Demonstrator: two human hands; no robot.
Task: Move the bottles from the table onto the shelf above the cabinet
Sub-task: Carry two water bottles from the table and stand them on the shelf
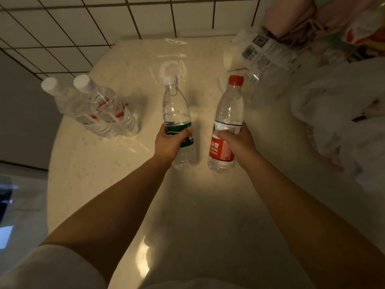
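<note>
Two bottles are in my hands: left hand [169, 142] grips the green-labelled bottle [178, 122], right hand [236, 140] the red-capped bottle [226, 126]. Two white-capped bottles [98, 107] wait near the tabletop's [187, 205] left edge; none shelved yet, I judge.

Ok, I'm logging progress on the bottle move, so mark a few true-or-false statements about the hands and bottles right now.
1. The left hand grips the green-label bottle. True.
2. The right hand is empty. False: it grips the red-cap bottle.
3. Two white-cap bottles stand together on the table, untouched. True.
4. The green-label bottle has a red cap. False: its cap is white.
</note>
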